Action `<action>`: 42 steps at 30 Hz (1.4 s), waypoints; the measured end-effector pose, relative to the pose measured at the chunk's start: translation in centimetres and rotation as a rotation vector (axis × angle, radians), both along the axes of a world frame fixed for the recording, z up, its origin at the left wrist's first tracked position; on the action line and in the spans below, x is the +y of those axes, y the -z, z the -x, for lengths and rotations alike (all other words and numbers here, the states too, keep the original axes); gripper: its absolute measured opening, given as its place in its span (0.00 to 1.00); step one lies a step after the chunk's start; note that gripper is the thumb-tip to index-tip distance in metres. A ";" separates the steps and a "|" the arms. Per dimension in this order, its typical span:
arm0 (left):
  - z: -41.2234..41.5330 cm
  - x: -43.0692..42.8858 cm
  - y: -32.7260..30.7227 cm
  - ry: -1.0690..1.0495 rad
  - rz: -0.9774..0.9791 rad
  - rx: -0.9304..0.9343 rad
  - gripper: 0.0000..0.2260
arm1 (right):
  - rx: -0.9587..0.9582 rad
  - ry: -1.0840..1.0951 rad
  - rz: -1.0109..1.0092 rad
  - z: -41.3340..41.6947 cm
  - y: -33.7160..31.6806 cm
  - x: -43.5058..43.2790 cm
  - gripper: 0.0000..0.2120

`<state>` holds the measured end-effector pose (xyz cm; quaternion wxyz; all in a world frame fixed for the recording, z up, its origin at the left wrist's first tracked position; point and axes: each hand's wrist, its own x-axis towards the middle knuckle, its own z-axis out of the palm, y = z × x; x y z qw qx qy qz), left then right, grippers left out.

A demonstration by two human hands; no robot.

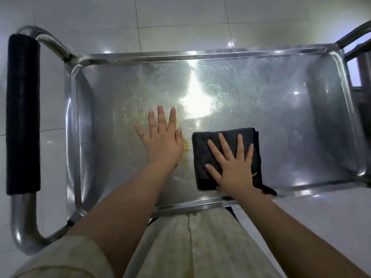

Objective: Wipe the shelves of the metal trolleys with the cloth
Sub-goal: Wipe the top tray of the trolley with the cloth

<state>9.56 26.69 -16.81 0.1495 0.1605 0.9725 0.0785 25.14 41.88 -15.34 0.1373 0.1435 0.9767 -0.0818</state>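
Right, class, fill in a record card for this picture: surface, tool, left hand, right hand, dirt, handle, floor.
surface: metal trolley shelf, shiny, with a raised rim
tool: dark cloth, folded, lying on the shelf near its front edge
left hand: flat on the bare shelf, fingers straight
right hand: spread flat on top of the cloth
dirt: yellowish smear between the left hand and the cloth
handle: metal tube with a black grip, at the left end
floor: pale tiles
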 end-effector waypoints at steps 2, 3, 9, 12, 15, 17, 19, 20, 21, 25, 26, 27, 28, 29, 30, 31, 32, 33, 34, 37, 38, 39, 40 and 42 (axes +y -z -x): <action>0.0 0.0 0.1 0.000 0.016 0.000 0.27 | -0.040 -0.065 0.003 -3.5 -0.4 -1.4 0.31; 0.0 0.0 0.2 -0.001 0.018 0.005 0.27 | -0.050 -0.074 0.009 -3.6 -0.5 -1.6 0.31; 0.2 -0.1 0.1 0.007 0.005 0.015 0.27 | -0.010 0.105 -0.015 14.5 -0.2 3.8 0.31; 0.1 -0.1 0.2 0.005 0.012 0.043 0.26 | -0.061 0.147 -0.068 22.3 -0.7 6.3 0.32; 0.1 0.0 0.3 0.008 0.019 0.041 0.26 | -0.068 0.096 -0.066 21.6 -0.5 6.4 0.33; 0.1 0.1 0.1 0.010 0.010 0.039 0.26 | -0.027 0.055 -0.049 17.1 -0.1 5.2 0.33; 0.1 0.2 0.0 0.004 0.018 0.031 0.26 | 0.022 0.009 -0.034 10.4 0.1 3.4 0.33; 0.1 0.3 -0.1 0.002 0.027 0.027 0.26 | 0.038 -0.020 -0.029 6.6 0.0 2.5 0.33; 0.1 0.3 -0.1 0.002 0.035 0.024 0.26 | 0.041 -0.056 -0.020 2.9 -0.2 1.5 0.33; 0.0 0.3 0.0 0.005 0.043 0.038 0.27 | -0.035 -0.149 0.031 -4.0 -1.0 0.7 0.32; 0.0 0.3 0.1 0.005 0.044 0.037 0.27 | -0.023 -0.150 0.031 -2.6 -0.8 1.6 0.32; 0.1 0.3 0.0 0.005 0.047 0.033 0.27 | -0.008 -0.133 0.020 -0.3 -0.7 2.8 0.33; 0.2 0.3 0.0 0.007 0.050 0.031 0.27 | 0.002 -0.088 0.006 2.9 -0.4 4.3 0.33; 0.2 0.3 0.0 0.009 0.054 0.031 0.26 | 0.000 -0.020 -0.004 6.5 -0.3 6.2 0.33; 0.2 0.3 0.1 0.013 0.055 0.031 0.26 | -0.003 0.049 -0.011 10.3 -0.3 8.3 0.32; 0.2 0.3 0.1 0.014 0.052 0.033 0.26 | -0.016 0.106 -0.019 13.9 -0.4 10.3 0.32; 0.2 0.3 0.1 0.012 0.049 0.038 0.26 | -0.035 0.149 -0.028 16.9 -0.5 12.1 0.33; 0.2 0.4 0.2 0.009 0.051 0.043 0.27 | -0.057 0.174 -0.039 19.2 -0.6 13.4 0.33; 0.1 0.4 0.2 0.004 0.058 0.044 0.27 | -0.075 0.182 -0.045 20.6 -0.7 14.3 0.33; 0.1 0.5 0.2 0.007 0.078 0.038 0.27 | -0.070 0.136 -0.056 19.7 -0.6 14.3 0.33; 0.1 0.5 0.0 0.009 0.077 0.034 0.27 | -0.057 0.105 -0.061 18.0 -0.4 13.9 0.33; 0.1 0.5 0.0 0.008 0.073 0.027 0.26 | -0.045 0.075 -0.062 15.7 -0.1 13.3 0.33; 0.1 0.5 -0.1 0.003 0.071 0.021 0.26 | -0.028 0.045 -0.054 13.0 0.0 12.6 0.33; 0.2 0.6 -0.2 -0.008 0.076 0.014 0.26 | 0.006 -0.033 -0.035 6.7 -0.2 10.8 0.33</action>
